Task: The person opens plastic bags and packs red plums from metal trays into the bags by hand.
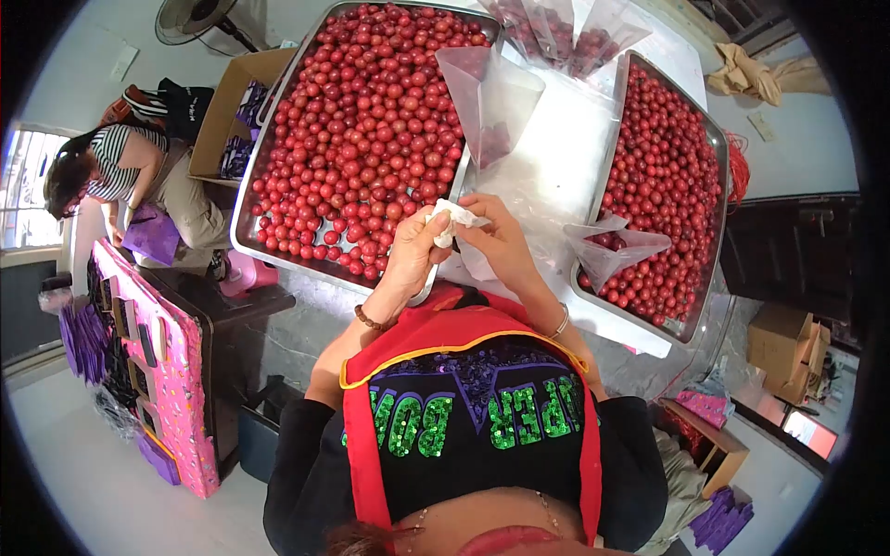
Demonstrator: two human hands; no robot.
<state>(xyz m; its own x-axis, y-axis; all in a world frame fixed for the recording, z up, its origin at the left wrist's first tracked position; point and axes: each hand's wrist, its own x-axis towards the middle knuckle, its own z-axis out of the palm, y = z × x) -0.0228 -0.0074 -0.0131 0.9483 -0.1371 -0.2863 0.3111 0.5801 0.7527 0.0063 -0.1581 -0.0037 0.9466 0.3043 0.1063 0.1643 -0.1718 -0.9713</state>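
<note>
A crumpled white tissue or cloth (446, 222) is pinched between my two hands, just past the front edge of the left tray. My left hand (413, 248) grips its left side with thumb and fingers. On the other side, the closed fingertips of my right hand (496, 239) hold its edge. Small round red fruits (371, 130) fill the large metal tray (243, 218) beyond my left hand. A clear plastic bag (491, 102) with some fruit at its bottom stands beyond my right hand.
To the right, another metal tray (718, 176) holds more red fruit, with a clear bag (616, 252) at its near corner. Several filled bags (556, 42) stand at the back. A seated person (130, 171) handles a purple bag (153, 233) beside a pink-covered table (171, 371).
</note>
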